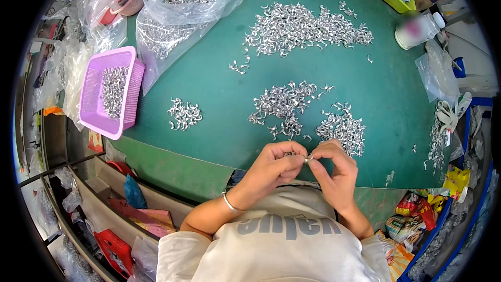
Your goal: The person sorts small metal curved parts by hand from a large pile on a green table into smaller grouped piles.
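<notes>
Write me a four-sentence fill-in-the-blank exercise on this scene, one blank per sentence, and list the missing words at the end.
1. The small piece held between the left hand and the right hand is coloured ____.
2. The bracelet is worn on the person's ____ wrist.
3. The tabletop is coloured ____.
4. The white bottle is on the ____ side of the picture.

Missing words: silver; left; green; right.

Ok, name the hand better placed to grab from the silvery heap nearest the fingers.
Probably the right hand: its knuckles are beside that silvery heap, while the left hand sits farther off. Both seem to hold a small piece.
</notes>
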{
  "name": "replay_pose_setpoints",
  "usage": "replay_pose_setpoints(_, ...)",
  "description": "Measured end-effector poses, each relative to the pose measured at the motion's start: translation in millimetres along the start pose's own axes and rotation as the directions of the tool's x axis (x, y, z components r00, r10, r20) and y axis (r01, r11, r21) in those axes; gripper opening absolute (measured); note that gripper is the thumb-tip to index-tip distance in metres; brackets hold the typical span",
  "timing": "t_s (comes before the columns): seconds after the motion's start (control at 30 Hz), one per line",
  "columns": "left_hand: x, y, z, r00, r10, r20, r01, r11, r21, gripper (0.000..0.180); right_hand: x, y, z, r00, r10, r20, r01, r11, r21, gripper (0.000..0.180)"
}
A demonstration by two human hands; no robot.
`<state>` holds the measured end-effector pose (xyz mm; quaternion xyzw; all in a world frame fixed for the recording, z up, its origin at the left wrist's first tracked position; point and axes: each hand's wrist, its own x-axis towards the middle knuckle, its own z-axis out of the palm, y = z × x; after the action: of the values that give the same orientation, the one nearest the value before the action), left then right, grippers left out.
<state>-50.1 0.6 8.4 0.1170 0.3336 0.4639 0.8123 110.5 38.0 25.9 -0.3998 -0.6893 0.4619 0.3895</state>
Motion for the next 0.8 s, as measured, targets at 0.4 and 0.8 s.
replay_pose_setpoints(0.4, 0, -4, -8, 0.995, 0.101, 0.004, -0.1, 0.99, -0.097, 0.012, 48, 55, 21, 0.984, -0.158, 0.08, 0.171, 0.73, -0.662, 0.016)
replay_pose_setpoints(0.8, 15, -6, -6, 0.951, 0.152, -0.27, -0.115, 0.982, 0.15, 0.018, 27, 42, 0, 0.958, 0.285, -0.029, -0.277, 0.947, 0.159, 0.007)
